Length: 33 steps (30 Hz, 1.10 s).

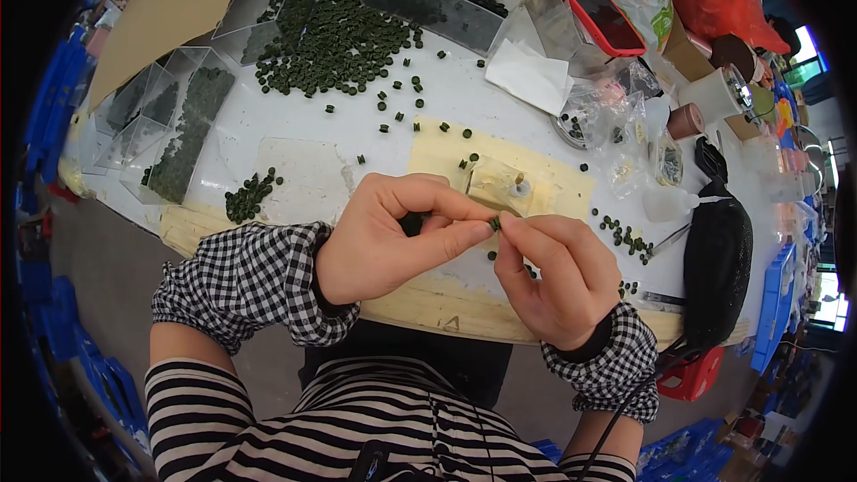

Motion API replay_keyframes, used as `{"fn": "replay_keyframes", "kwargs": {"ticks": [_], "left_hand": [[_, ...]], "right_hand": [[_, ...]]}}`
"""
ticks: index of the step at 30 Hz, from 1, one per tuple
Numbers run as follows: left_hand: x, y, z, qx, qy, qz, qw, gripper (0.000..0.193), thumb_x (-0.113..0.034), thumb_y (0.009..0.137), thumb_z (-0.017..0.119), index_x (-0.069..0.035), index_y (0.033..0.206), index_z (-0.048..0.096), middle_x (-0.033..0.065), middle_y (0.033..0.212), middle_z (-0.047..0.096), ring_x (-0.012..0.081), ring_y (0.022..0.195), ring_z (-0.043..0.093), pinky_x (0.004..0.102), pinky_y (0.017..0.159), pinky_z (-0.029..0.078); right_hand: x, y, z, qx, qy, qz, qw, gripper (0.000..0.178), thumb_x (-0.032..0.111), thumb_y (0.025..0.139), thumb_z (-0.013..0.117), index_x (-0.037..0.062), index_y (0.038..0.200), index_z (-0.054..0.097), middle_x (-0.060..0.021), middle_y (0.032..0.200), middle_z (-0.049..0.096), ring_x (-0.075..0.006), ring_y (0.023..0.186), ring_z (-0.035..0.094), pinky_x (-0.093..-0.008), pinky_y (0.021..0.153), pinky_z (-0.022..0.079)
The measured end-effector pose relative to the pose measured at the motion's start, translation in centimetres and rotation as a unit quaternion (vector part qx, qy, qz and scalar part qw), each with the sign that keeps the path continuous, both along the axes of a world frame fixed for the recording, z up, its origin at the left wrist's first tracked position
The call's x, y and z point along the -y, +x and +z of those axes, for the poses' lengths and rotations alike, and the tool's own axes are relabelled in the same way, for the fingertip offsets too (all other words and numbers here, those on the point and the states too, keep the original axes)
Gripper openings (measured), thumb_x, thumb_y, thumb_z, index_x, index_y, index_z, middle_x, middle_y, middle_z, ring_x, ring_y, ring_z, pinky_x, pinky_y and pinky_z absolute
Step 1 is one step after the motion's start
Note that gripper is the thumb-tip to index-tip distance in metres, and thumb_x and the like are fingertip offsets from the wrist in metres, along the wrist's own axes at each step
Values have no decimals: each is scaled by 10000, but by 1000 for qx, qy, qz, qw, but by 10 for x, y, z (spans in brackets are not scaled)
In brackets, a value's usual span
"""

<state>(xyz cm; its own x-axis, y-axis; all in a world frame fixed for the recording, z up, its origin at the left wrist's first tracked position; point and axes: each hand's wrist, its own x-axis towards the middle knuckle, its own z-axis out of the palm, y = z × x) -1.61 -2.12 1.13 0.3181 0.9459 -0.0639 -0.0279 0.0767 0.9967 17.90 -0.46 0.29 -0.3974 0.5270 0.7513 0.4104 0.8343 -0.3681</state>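
Striped black-and-white knit top, lowest in view, with checked black-and-white cuffs on both forearms.

White desk point(268, 138), broad, its surface scuffed, a pale yellow paper sheet point(437, 153) laid near the front edge.

Heap of small dark green cylindrical beads point(335, 40), matte and short, spread loose across the far half; a lesser cluster point(248, 195) lies near the left cuff, strays dot the sheet.

Clear plastic sleeves point(183, 129), flat and glossy, partly filled with the same beads, along the left rim.

Black oval pouch point(719, 259), soft fabric, at the right edge.

Red-cased phone point(585, 0), far right, screen dark.

Small cream block with an upright peg point(502, 186), just beyond the fingertips.

Left hand point(384, 236): grip pressed together, thumb and forefinger pinching towards the right hand; what sits inside the curled palm I cannot tell.

Right hand point(553, 277): grip pinching one small dark green bead point(495, 224) at the fingertips, above the desk's front edge, where both hands meet.

Step in hand, by judgement: one bead being handled between the two pinches. A further move would call for a steady, fine pinch and exact alignment.
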Motion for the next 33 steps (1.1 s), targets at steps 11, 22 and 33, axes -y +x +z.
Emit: {"fn": "replay_keyframes", "kwargs": {"ticks": [11, 22, 33], "left_hand": [[3, 1, -4, 9, 0, 32, 999, 146, 5, 853, 624, -5, 980, 695, -54, 658, 470, 15, 606, 398, 184, 576, 345], [4, 5, -7, 34, -40, 44, 998, 158, -13, 861, 627, 5, 1009, 682, -59, 691, 502, 12, 641, 408, 181, 597, 364], [-2, -1, -2, 82, -163, 23, 983, 143, -106, 898, 620, 11, 969, 664, -67, 641, 494, 6, 542, 363, 172, 486, 296]], "right_hand": [[2, -7, -3, 31, 2, -33, 999, 231, -73, 659, 722, 9, 857, 637, -82, 767, 625, -183, 594, 616, -260, 501, 500], [0, -6, -6, 74, 93, -61, 991, 205, -16, 645, 715, -26, 842, 656, -76, 726, 580, -179, 572, 604, -252, 488, 499], [0, -10, -8, 171, 183, -66, 966, 247, 8, 675, 621, -76, 904, 663, -112, 807, 600, -187, 661, 634, -263, 578, 544]]}}
